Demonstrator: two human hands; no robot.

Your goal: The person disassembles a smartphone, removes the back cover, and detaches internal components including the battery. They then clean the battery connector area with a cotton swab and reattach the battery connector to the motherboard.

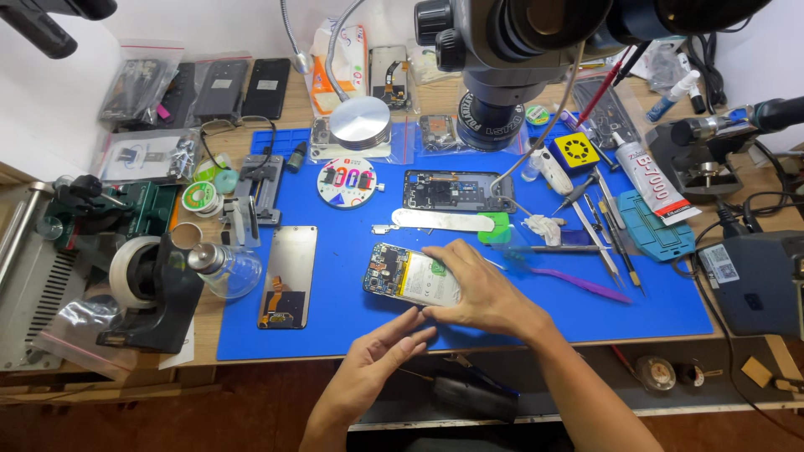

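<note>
Left hand (pixel 368 368) hovers open-fingered at the near edge of the blue mat (pixel 335 335), holding nothing, while the right hand (pixel 477 293) lies over the opened phone (pixel 402 274) mid-mat, fingers closed round its right end; looks like steadying the phone for work on its exposed board and battery. Next move likely needs a firm hold and a tool fetched. Around: screen panel (pixel 287 276) to the left, a second phone frame (pixel 456 191) behind, tweezers (pixel 603 238) and glue tube (pixel 653 177) right, with the microscope (pixel 519 50) overhanging the surface.
</note>
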